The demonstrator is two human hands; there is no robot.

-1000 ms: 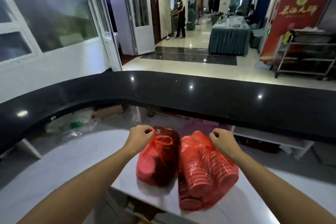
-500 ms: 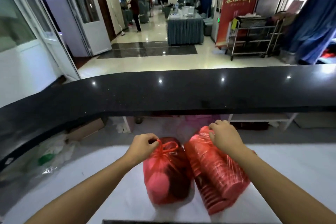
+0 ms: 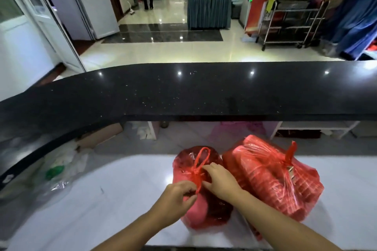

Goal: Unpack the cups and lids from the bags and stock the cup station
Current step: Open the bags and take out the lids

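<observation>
Two grips, one knot. The left grip (image 3: 175, 199) pinches the loose tail of the red tie. The right grip (image 3: 222, 181) has its fingertips closed on the knot (image 3: 196, 171) from the other side. Neither is spread.

The knot belongs to the smaller red bag (image 3: 214, 214), which sits on the white table (image 3: 102, 199) right in front of the person. The handle loop (image 3: 202, 154) stands up above the knot.
- Film looks thin, soft and a bit slick. It has no stiffness, so it will stretch or tear before a tight knot gives.
- Contents are a dark, roundish mass, probably lids. Can't confirm through the film.
- Judged light: the bag slumps and holds no shape of its own.
- Best hold is the tie strands at the knot, not the bag wall. Work the tail back through instead of yanking it.

The larger red bag (image 3: 275, 185) touches it on the right, also on the table and tied at the top. Ribbed stacks of red cups show through.
- Bulky but probably light. The stacks are crushable, so lift by the tied neck (image 3: 286, 161) or support it underneath.
- Loose stacks may roll once the bag is opened.

The black counter ledge (image 3: 183, 91) runs behind both bags.
</observation>
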